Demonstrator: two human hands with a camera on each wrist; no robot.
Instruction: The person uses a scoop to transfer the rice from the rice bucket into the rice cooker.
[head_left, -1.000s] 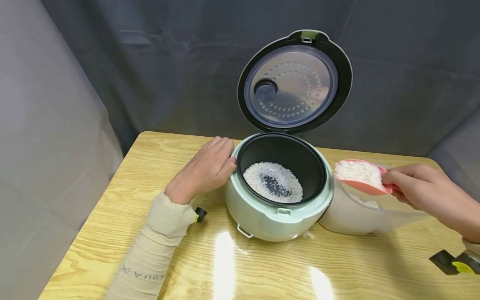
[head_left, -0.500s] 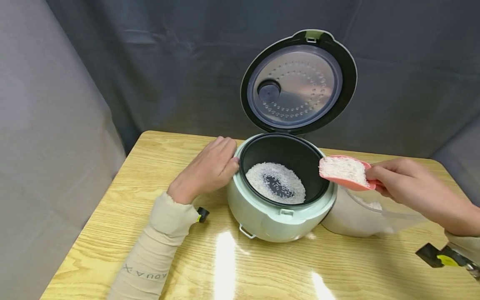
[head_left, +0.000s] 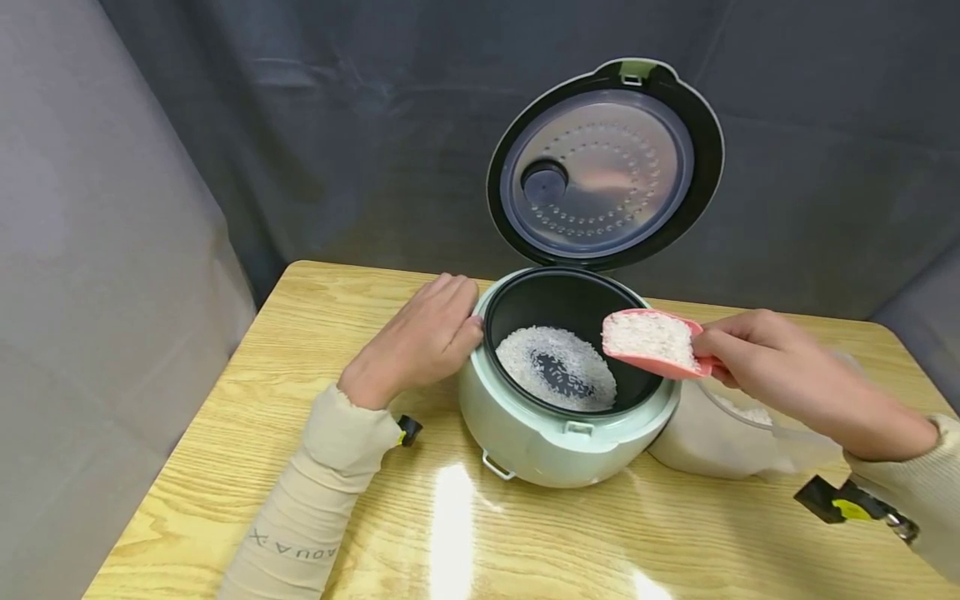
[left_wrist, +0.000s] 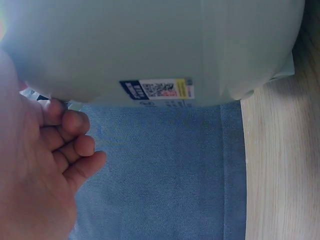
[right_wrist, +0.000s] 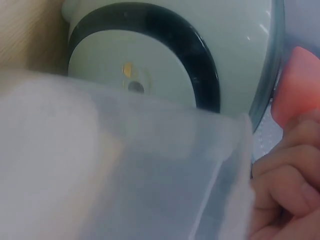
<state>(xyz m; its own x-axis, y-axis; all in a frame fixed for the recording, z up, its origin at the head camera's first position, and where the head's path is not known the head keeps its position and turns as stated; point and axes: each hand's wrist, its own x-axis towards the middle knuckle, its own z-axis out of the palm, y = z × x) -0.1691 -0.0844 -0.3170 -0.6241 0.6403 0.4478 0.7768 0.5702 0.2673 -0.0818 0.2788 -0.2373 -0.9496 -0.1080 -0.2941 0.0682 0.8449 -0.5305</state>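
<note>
A pale green rice cooker point(head_left: 555, 458) stands with its lid point(head_left: 607, 175) raised, some white rice point(head_left: 517, 354) spread over the bottom of its dark inner pot point(head_left: 570, 292). My left hand point(head_left: 420, 337) grips the cooker's left rim, thumb on the edge; the left wrist view has its fingers point(left_wrist: 75, 122) curled beside the cooker wall. With my right hand point(head_left: 772, 367) I pinch the handle of a pink scoop point(head_left: 660, 367) heaped with rice, held level over the pot's right side. In the right wrist view, the scoop point(right_wrist: 300, 85) shows only partly above my curled fingers point(right_wrist: 295, 185).
Right of the cooker, a translucent plastic container point(head_left: 705, 442) with rice inside stands close against it, partly hidden under my right forearm. Everything rests on a wooden table point(head_left: 360, 517). A dark curtain point(head_left: 360, 150) hangs right behind the raised lid.
My right hand has carried the rice-filled scoop leftward, from above the translucent container to over the cooker's pot. The left hand has stayed at the rim.
</note>
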